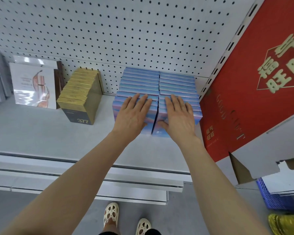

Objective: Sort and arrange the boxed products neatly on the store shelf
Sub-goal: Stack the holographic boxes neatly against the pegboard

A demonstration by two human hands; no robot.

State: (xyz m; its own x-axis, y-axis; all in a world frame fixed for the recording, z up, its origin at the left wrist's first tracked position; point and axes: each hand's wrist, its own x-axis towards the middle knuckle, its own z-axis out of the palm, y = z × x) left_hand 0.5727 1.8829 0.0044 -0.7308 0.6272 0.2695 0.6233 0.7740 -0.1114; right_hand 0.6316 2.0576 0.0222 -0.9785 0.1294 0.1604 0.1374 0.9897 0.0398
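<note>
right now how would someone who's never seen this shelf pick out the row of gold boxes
Start at the white pegboard behind the shelf. Left of the two rows of blue boxes, across a bare gap, stands the row of gold boxes. Only it has gold tops and a dark front marked 377.

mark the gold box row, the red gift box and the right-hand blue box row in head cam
gold box row point(79, 89), head view, on the box tops mid-row.
red gift box point(255, 92), head view, on its red printed face.
right-hand blue box row point(176, 80), head view, on the rear box tops, beyond the fingers.
</note>
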